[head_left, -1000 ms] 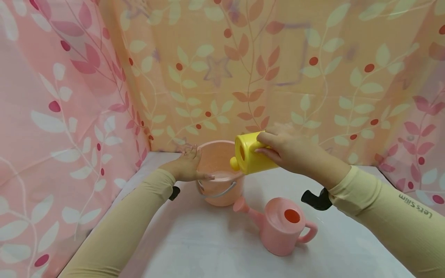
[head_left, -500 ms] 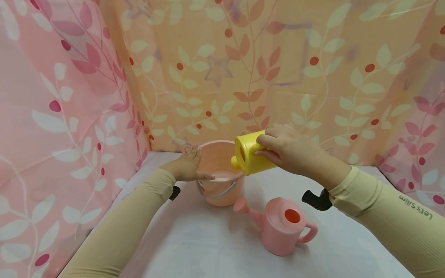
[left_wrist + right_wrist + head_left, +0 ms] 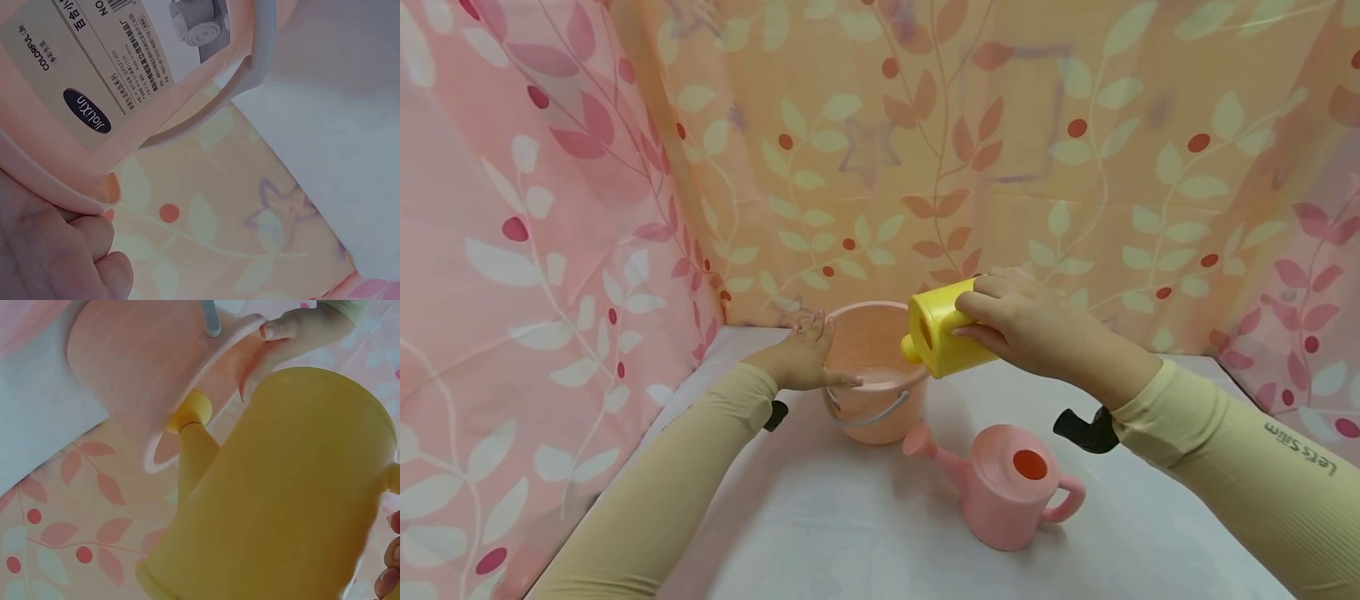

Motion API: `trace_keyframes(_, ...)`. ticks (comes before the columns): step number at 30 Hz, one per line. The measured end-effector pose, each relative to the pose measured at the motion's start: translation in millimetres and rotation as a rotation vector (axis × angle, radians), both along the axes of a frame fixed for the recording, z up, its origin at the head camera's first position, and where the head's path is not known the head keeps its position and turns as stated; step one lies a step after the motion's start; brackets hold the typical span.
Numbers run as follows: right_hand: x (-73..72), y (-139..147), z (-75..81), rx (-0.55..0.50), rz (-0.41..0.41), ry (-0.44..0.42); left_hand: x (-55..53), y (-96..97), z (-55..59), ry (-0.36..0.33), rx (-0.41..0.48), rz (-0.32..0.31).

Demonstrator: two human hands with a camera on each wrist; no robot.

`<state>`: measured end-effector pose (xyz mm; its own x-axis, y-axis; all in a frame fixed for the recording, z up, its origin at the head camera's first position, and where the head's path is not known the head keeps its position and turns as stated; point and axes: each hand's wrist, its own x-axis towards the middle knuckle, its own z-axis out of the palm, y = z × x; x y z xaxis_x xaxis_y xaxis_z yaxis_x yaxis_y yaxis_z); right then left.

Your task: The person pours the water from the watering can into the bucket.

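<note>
At the back of the table stands a pink bucket (image 3: 874, 412) with a grey handle. My left hand (image 3: 801, 360) holds its left rim, the thumb along the front edge; the left wrist view shows bent fingers (image 3: 94, 234) at the rim. My right hand (image 3: 1018, 321) grips the handle of a yellow toy watering can (image 3: 951, 329), tipped toward the bucket. In the right wrist view the can's round spout head (image 3: 199, 407) is at the bucket's mouth. Whether water runs from it cannot be seen. A pink watering can (image 3: 1009, 492) stands upright in front, near neither hand.
The table has a white cover (image 3: 820, 525). Patterned orange cloth (image 3: 865, 200) hangs close behind the bucket, and pink cloth (image 3: 580, 275) hangs at the left. Black pieces (image 3: 1086, 431) show beside both wrists.
The yellow watering can and my right hand have shifted very slightly to the right, the can still tipped. My left hand, the bucket and the pink watering can keep their places.
</note>
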<state>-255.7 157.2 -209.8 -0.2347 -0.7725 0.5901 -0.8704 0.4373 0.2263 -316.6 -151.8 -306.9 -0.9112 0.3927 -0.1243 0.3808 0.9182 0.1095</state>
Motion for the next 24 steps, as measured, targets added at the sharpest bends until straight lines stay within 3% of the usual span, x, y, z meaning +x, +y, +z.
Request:
trace_keyframes(12, -3.3, 8.1, -2.0, -0.13, 0.053, 0.015, -0.5, 0.9, -0.3, -0.001, -0.006, 0.003)
trace_keyframes(24, -2.4, 32.2, -6.5, -0.256, -0.106, -0.164, -1.7, 0.5, -2.0, 0.012, -0.055, 0.007)
